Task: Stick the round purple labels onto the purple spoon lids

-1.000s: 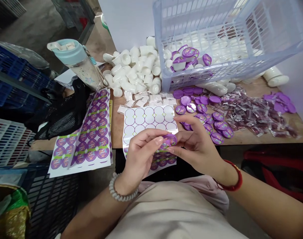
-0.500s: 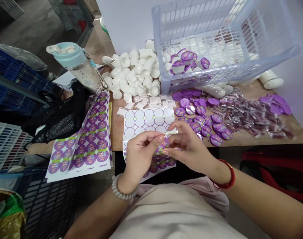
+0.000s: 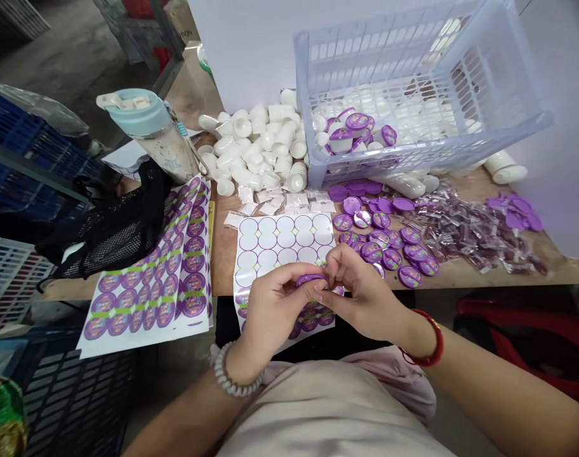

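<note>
My left hand [image 3: 273, 304] pinches a purple lid [image 3: 309, 278] between thumb and fingers, above the sticker sheet [image 3: 284, 238]. Against the lid's right edge, the thumb and curled fingers of my right hand [image 3: 360, 295] close in; my fingers partly cover the lid's face. The sheet's upper rows are bare white circles, while round purple stickers show on its lower rows under my hands. To the right of the sheet lie several lids with printed stickers [image 3: 392, 259], and plain purple lids [image 3: 356, 189] sit behind them.
White cups [image 3: 261, 146] are heaped behind the sheet, with small white packets [image 3: 294, 202] in front. A pale blue basket [image 3: 318, 168] holds cups, some lidded. Brown-red sachets [image 3: 470, 228] spread at right. More sticker sheets [image 3: 151, 285], a black mesh bag [image 3: 127, 228] and a bottle [image 3: 156, 136] stand left.
The lid between my hands has tipped so its purple edge shows instead of its printed face. My right fingers have curled in closer. The view has shifted slightly.
</note>
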`<state>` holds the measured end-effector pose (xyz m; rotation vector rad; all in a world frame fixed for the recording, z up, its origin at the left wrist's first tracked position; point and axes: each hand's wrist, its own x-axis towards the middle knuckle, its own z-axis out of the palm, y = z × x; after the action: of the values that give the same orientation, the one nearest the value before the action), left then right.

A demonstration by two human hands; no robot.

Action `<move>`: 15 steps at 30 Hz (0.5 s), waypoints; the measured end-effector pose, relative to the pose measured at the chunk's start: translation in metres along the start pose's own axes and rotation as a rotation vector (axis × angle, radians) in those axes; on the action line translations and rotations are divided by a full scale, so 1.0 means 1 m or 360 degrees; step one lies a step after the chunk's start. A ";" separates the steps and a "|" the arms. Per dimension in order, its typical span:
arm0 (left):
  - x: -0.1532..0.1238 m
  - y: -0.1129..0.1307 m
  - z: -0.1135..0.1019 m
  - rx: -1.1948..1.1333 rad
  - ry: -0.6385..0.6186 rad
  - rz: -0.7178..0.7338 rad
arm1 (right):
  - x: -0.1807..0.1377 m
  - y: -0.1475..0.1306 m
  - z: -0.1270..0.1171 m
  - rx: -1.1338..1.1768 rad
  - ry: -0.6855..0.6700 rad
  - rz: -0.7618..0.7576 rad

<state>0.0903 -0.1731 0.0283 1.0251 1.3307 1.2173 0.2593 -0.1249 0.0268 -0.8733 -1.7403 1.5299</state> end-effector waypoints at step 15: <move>0.016 -0.017 -0.014 0.0831 -0.0293 0.0288 | -0.002 0.030 -0.079 -0.0959 0.0527 -0.0094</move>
<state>0.0753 -0.1611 0.0085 1.6160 1.4668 0.8890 0.3274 -0.0798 0.0054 -1.2683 -1.9694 0.7565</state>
